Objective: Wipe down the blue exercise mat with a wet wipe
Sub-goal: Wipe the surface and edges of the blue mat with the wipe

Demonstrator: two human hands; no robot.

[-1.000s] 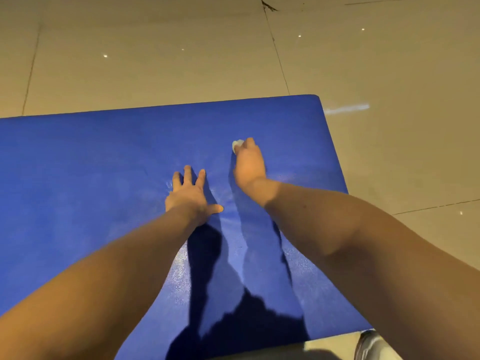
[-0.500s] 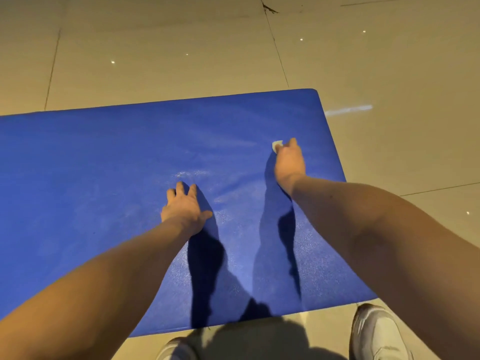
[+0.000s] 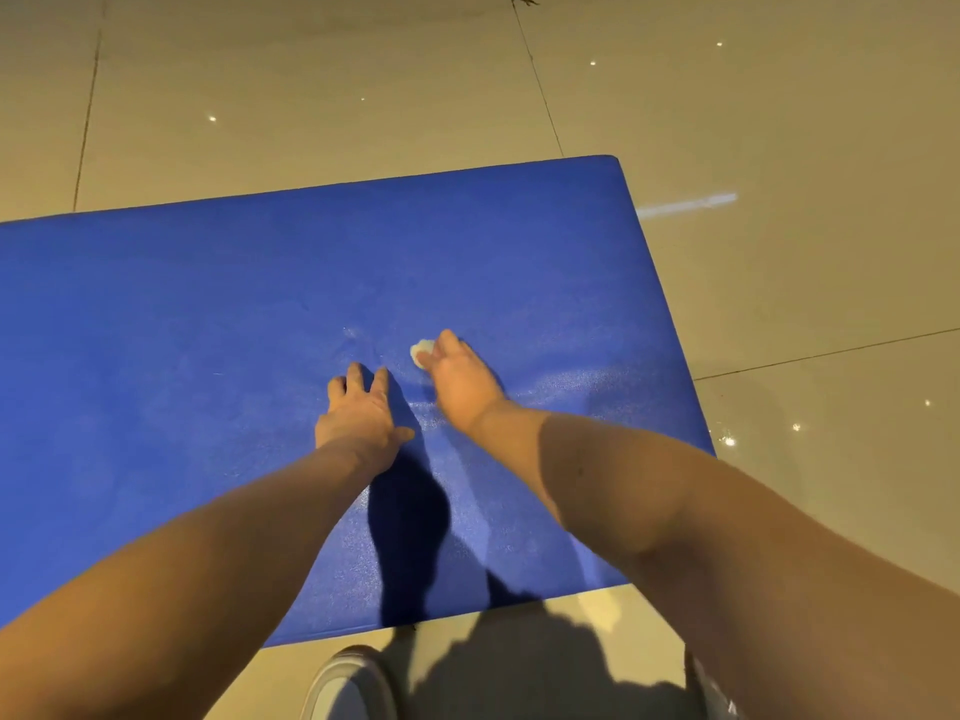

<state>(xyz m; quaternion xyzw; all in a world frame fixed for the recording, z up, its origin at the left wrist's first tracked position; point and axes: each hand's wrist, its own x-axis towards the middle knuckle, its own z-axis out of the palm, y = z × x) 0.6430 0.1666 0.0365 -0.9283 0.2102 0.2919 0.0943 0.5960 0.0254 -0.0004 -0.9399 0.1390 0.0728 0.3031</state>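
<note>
Head view. Blue exercise mat (image 3: pixel 208 330) lies flat on tiled floor (image 3: pixel 311 96), filling frame centre and running off at 9 o'clock; its far R corner sits approx. 1 o'clock. R hand (image 3: pixel 462 381), near mat centre, fingers curled, grips a small wadded white wet wipe (image 3: pixel 422 349) against mat surface; wipe shows at hand's 11 o'clock. L hand (image 3: pixel 358 418), just beside at R hand's 8 o'clock, rests palm-down on mat, fingers straight, holding nothing. White shoe (image 3: pixel 348 683) at 6 o'clock, off mat.
</note>
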